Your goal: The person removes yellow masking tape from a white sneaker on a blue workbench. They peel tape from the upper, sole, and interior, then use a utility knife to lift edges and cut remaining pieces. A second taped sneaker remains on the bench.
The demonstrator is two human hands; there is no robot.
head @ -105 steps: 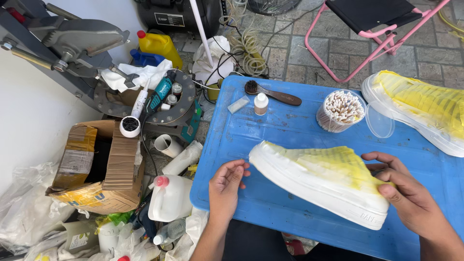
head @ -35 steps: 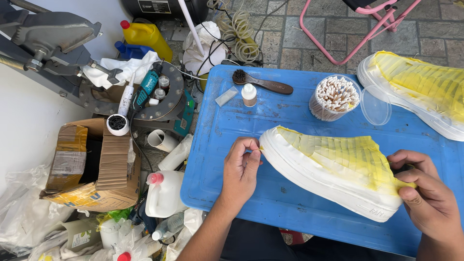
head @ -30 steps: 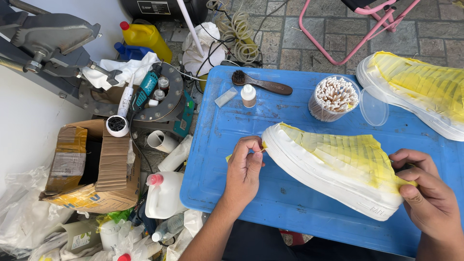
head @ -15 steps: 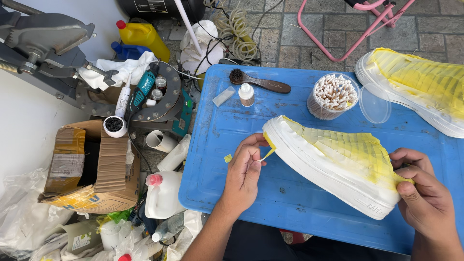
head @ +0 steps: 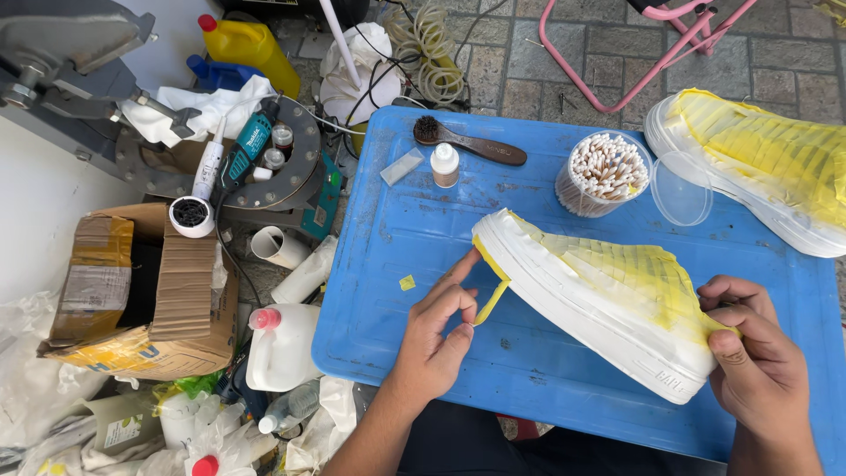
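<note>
**A:** What are you holding right now?

**B:** Your left hand (head: 436,330) pinches a thin yellow tape strip (head: 490,304) between the thumb and first fingers. The other fingers are loose. The strip hangs from the toe end of the white shoe (head: 608,308).

**A:** Where is the shoe?

**B:** It lies tilted on the blue table (head: 529,370), in the middle, close to you. Its sole faces you and its toe points left. Yellow tape covers its top.

**A:** And your right hand?

**B:** Your right hand (head: 758,361) is wrapped around the heel end, fingers curled tight, so the shoe stays put.

**A:** Which step is this?

**B:** It looks like you are peeling tape off the edge by the sole. One end of the strip is stuck to the shoe.

**A:** What does the next pull need?

**B:** I think a slow, even pull along the edge, with a firm hold on the heel. A small tape scrap (head: 407,283) lies just left of your fingers. A second shoe (head: 758,163) sits far right.
</note>
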